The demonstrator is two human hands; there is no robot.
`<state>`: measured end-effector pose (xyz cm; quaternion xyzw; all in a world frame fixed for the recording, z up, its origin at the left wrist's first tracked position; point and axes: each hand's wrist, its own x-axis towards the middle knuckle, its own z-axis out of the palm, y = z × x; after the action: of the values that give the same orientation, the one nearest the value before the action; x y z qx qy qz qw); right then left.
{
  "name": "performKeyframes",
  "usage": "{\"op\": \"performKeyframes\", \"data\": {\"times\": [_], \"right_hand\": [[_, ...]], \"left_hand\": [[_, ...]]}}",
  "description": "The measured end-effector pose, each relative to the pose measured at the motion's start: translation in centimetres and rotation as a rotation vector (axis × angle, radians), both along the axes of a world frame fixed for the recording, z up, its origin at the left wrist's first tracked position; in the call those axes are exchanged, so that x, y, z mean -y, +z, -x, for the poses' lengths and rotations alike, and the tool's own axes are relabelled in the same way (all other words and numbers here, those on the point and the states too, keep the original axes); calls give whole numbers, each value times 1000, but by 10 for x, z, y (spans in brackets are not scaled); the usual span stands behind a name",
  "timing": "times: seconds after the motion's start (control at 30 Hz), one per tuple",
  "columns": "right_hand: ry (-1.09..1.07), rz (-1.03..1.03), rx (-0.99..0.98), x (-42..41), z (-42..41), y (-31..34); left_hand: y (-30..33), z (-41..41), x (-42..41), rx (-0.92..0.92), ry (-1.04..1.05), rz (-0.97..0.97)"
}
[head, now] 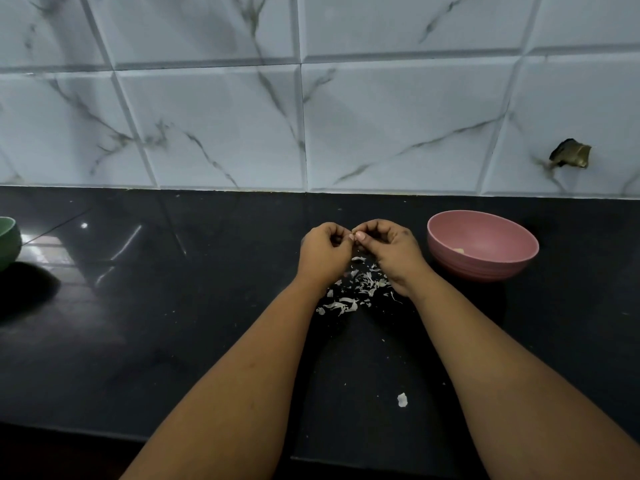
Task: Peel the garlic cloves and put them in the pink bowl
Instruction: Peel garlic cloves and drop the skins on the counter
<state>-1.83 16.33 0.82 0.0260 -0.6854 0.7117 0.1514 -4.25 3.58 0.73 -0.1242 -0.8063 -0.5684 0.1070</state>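
1. Hands meet above the tabletop (207, 341), fingertips touching. Left hand (323, 252) is curled, thumb and fingers drawn together. Right hand (388, 249) is curled likewise, thumbnail turned toward the left fingertips.
2. Grasp: both hands appear to pinch one small item between them, presumably a garlic clove (356, 236). Only a pale sliver shows at the fingertips; the fingers hide the rest, so identity is a judgement.
3. One stray flake of skin (402, 400) lies alone near the front edge, between the forearms.
4. Pile of peeled skins (356, 289) lies directly under the hands, scattered between the wrists.
5. Step in hand: peeling, judged from the pinch posture over the skins.
6. Pink bowl (483, 245) stands just right of the right hand, apart from it. A small pale piece (459, 251) rests inside, likely a peeled clove.
7. Next move calls for stripping the last skin, then a short carry rightward by the right hand and a drop over the bowl rim.
8. Green bowl (8, 242) sits at the far left edge, well apart; contents not visible.
9. Tiled wall (311, 98) lies behind.
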Motion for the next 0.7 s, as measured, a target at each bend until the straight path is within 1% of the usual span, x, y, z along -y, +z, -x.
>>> {"op": "performKeyframes", "data": {"times": [0.17,0.23,0.33,0.4,0.6,0.7], "right_hand": [[34,32,6,1,-1,0],[49,63,4,2,-2,2],[82,147,1,5,-3,5],[111,220,5,6,-4,7],[112,311,54,6,-5,9],[97,319,72,4,-4,9]], "left_hand": [[-2,4,-1,139,-43,-79],[-1,3,-2,203,-96,-169],[4,0,-3,312,-212,-359],[6,-2,-3,352,-262,-429],[6,-6,-7,326,-291,-487],[6,-6,-6,293,-282,-471]]}}
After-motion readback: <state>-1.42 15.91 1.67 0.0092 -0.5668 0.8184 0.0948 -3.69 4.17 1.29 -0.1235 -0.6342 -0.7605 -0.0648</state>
